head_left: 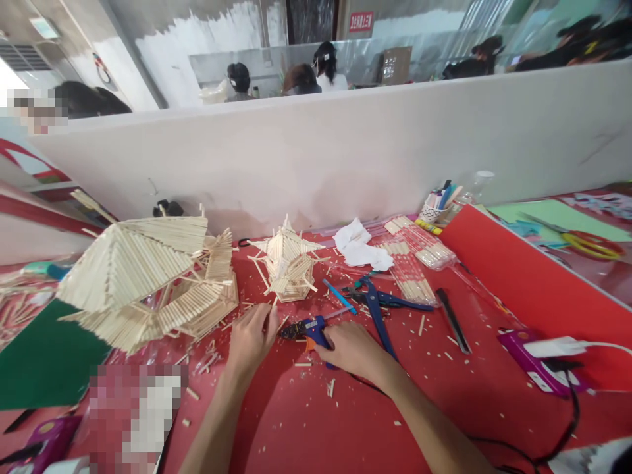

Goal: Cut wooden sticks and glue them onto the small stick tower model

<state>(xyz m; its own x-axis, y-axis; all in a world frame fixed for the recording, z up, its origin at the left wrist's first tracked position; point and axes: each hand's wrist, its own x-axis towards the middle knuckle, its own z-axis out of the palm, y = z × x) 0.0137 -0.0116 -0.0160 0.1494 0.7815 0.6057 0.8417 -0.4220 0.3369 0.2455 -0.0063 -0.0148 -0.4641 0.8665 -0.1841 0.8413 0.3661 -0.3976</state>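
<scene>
The right hand (348,345) wraps its grip around a glue gun (316,326), best angled clear of the left hand (249,339), whose grip is unclear.

Both the left hand (251,337) and right hand (349,345) are showing bare skin, slim bare forearms (425,409) extending behind each hand.

The only view is a head camera, worn above the person's hands, looking forward and down from the near side of the red worktop (296,421). It is close enough for both forearms to enter at the bottom edge. The view takes in a wide stretch of the worktop, up to the pale partition (345,151) along its far edge, and faces over that into the room behind. No second view shares the scene.
</scene>
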